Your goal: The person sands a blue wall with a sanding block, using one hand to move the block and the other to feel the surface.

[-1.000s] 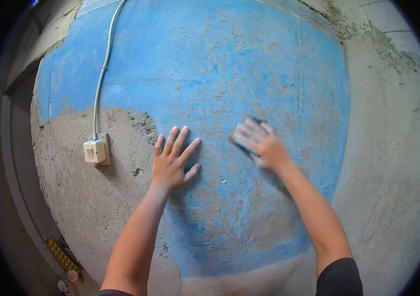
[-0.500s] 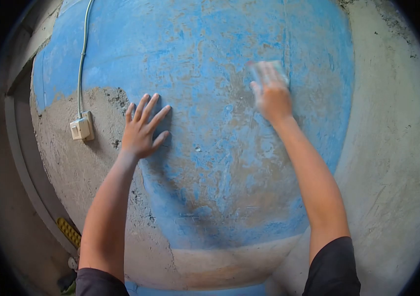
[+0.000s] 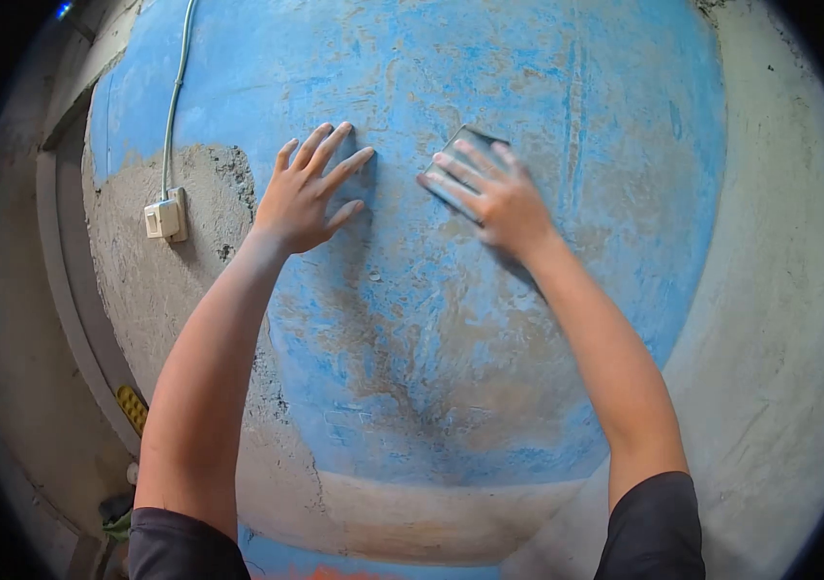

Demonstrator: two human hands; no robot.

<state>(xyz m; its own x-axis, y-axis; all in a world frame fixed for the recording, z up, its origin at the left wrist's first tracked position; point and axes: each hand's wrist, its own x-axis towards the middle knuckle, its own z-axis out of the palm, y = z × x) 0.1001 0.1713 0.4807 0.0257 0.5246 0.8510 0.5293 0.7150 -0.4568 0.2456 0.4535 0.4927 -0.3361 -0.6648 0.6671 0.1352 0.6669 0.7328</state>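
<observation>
Your left hand (image 3: 298, 201) is open, fingers spread and pointing up, and lies against the blue-painted wall (image 3: 630, 208) in the upper middle of the frame, left of center. It has hold of nothing; the wide spread probably steadies you and spreads your weight over the surface.

Your right hand (image 3: 514, 210) is just right of center, in the upper half. Its fingers are nearly straight and laid over 1 flat pad (image 3: 482, 141), which sits under them on the wall, tilted, with 1 corner toward the top. Having the fingers flat instead of curled likely lets you press across the broad face rather than on 1 edge. Blur hides the exact finger contact, and I cannot tell how your thumb bears on the pad.

Your 2 hands are apart at nearly the same height, probably so that the left can brace you while leaving the right room. Your forearms rise from the 2 lower sides of the frame, which gives you reach and keeps the worn, gray-and-blue patch between them in view.

At the left, the switch (image 3: 162, 219) and its cable (image 3: 176, 106) are fixed to the wall, apart from both hands.
</observation>
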